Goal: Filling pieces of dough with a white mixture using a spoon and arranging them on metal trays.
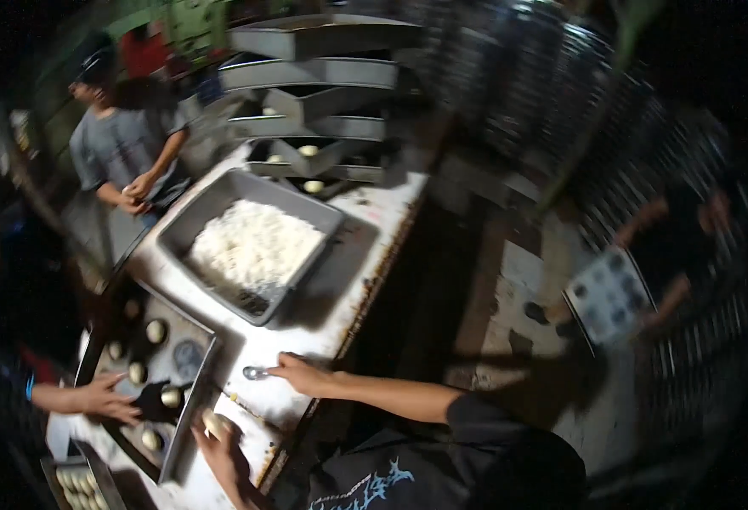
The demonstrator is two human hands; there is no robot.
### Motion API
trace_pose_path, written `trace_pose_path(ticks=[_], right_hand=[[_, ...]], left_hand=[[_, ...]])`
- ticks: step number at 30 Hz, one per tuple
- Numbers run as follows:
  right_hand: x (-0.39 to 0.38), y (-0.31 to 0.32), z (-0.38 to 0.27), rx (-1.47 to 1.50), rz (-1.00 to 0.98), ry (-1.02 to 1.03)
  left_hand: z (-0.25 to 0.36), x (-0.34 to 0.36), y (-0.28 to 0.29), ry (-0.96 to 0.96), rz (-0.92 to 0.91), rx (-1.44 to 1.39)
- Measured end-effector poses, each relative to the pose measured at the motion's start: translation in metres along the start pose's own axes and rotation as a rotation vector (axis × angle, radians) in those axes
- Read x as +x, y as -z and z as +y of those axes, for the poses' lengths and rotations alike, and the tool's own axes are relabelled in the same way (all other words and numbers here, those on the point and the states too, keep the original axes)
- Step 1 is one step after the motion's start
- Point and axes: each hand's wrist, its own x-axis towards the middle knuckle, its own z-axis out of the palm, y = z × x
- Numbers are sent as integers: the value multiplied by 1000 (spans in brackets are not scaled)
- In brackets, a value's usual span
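Right hand [306,376] has its fingers closed round the spoon [255,372] handle, bowl pointing at the tray side; can't tell if the bowl touches the table [302,336]. Left hand [219,455] is pinched on a pale ball [212,422] just beside the tray [189,410], so both hands meet over the near strip of table. Grip by the handle likely keeps fingers off the bowl.

Tub [280,197] of white crumbly stuff [255,242] sits just ahead, probably parked there to be in spoon range. Tray on the left has balls spaced apart, presumably so they don't stick. Co-worker's hand [106,399] is over it, fingers spread.

Edges: tub rim is high, so the spoon needs lift to get over. Tray lip is right by the left hand. Table edge runs under the right forearm. Best room is the strip between tub and tray; stacked trays [306,102] block the far end.
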Motion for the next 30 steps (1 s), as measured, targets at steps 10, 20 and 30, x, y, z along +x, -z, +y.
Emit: trace_pose_path(ticks=[10,20,30], right_hand=[[-117,-124,-84,107,-58,285],[-216,-185,-107,242,57,268],[-213,-281,-140,221,349,498]], left_hand=[[-23,-101,82,376,-339,83],[-33,-174,115,423,-58,-363],[5,-192,195,156,13,61]])
